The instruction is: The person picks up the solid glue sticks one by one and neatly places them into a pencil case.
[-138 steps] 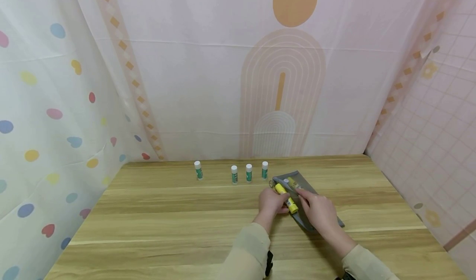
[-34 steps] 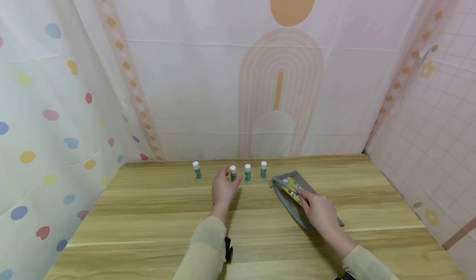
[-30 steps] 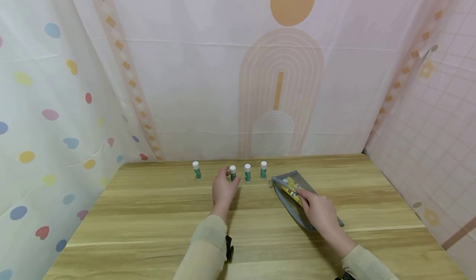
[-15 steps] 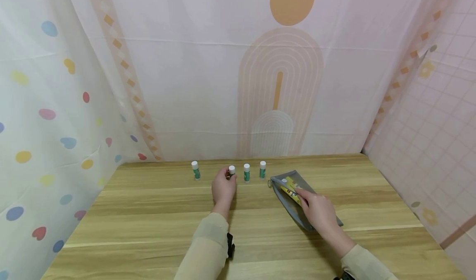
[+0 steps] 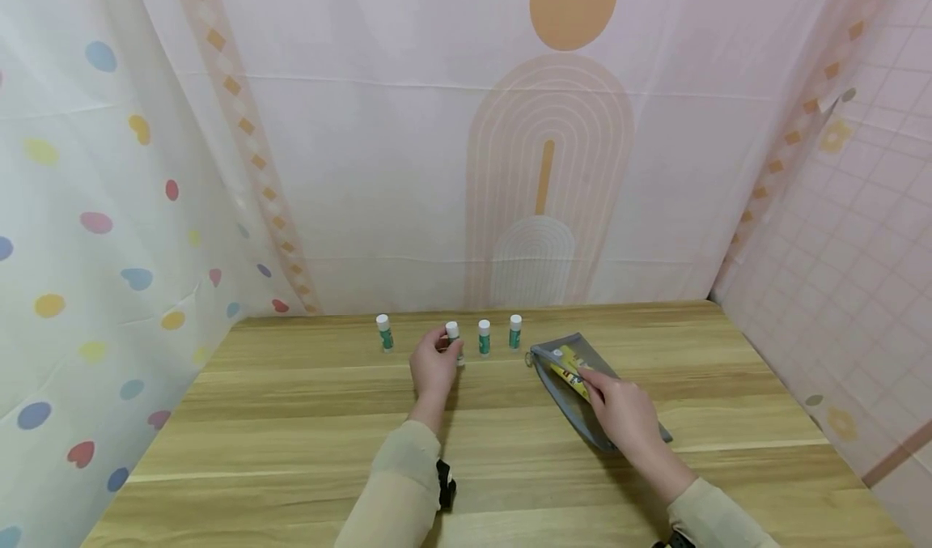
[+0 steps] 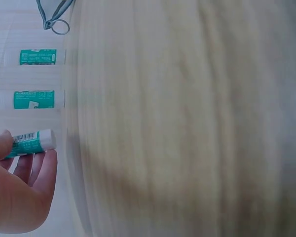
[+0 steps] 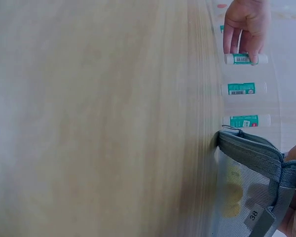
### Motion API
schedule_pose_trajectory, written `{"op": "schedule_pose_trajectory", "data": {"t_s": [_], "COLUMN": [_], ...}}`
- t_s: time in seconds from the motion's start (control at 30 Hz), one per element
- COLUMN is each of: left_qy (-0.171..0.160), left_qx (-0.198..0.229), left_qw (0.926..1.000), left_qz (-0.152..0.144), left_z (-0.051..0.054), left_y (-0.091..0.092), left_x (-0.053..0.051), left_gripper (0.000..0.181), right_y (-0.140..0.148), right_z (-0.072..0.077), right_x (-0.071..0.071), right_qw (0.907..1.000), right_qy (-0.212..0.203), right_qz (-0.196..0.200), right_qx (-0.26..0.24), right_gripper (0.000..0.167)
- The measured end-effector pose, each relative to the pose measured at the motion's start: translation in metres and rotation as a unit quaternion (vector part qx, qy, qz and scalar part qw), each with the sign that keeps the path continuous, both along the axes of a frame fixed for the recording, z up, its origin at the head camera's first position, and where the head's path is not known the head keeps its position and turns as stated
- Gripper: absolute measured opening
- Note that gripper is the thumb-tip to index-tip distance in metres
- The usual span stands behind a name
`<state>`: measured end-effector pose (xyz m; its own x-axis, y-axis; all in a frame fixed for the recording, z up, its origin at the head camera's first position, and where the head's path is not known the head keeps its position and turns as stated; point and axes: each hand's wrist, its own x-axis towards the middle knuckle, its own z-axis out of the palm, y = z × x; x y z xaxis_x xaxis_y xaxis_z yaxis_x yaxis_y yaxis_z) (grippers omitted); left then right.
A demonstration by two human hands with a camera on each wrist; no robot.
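My left hand pinches a green-and-white glue stick between thumb and fingers, and its white cap shows above the hand. In the left wrist view this stick tilts slightly compared with its neighbours. My right hand grips the upper edge of a grey mesh zip pouch, holding its mouth apart. Yellow glue sticks lie inside the pouch; their lower ends show blurred through the mesh in the right wrist view. My right fingertips are partly hidden behind the pouch edge there.
Two green glue sticks stand upright between my left hand and the pouch. Another green glue stick stands farther left. All are near the back of the wooden table, before a patterned cloth backdrop.
Earlier my left hand held a yellow glue stick at the pouch mouth; that stick is now inside. The left hand moved left, closed on a green glue stick and shifted it slightly. The right hand stayed.
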<state>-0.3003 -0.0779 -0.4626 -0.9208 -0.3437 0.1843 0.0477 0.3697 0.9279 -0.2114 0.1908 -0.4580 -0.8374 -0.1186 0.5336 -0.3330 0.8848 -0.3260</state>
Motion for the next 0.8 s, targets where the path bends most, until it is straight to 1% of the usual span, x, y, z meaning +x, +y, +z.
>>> {"op": "schedule_pose_trajectory", "data": {"t_s": [0.2,0.3,0.4,0.6,0.8], "left_qy": [0.011,0.010,0.000,-0.011,-0.025], "left_qx": [0.007,0.006,0.009,0.037,0.065], "left_qw": [0.9999,0.9998,0.9995,0.9971,0.9930], "left_qz": [-0.009,-0.017,-0.029,-0.065,-0.096], "left_z": [0.001,0.002,0.005,0.009,0.011], "left_y": [0.001,0.002,0.003,0.009,0.021], "left_x": [0.003,0.005,0.008,0.013,0.020], "left_gripper": [0.028,0.027,0.026,0.025,0.028], "right_y": [0.000,0.000,0.000,0.000,0.000], "right_z": [0.000,0.000,0.001,0.001,0.002], "right_x": [-0.001,-0.001,-0.001,-0.001,-0.001], "right_qw": [1.0000,1.0000,1.0000,1.0000,1.0000], "right_qy": [-0.002,-0.002,-0.001,-0.002,-0.005], "right_qz": [-0.002,-0.003,-0.002,-0.003,-0.004], "right_qx": [0.004,0.006,0.005,0.005,0.005], "right_gripper": [0.023,0.023,0.023,0.023,0.023]}}
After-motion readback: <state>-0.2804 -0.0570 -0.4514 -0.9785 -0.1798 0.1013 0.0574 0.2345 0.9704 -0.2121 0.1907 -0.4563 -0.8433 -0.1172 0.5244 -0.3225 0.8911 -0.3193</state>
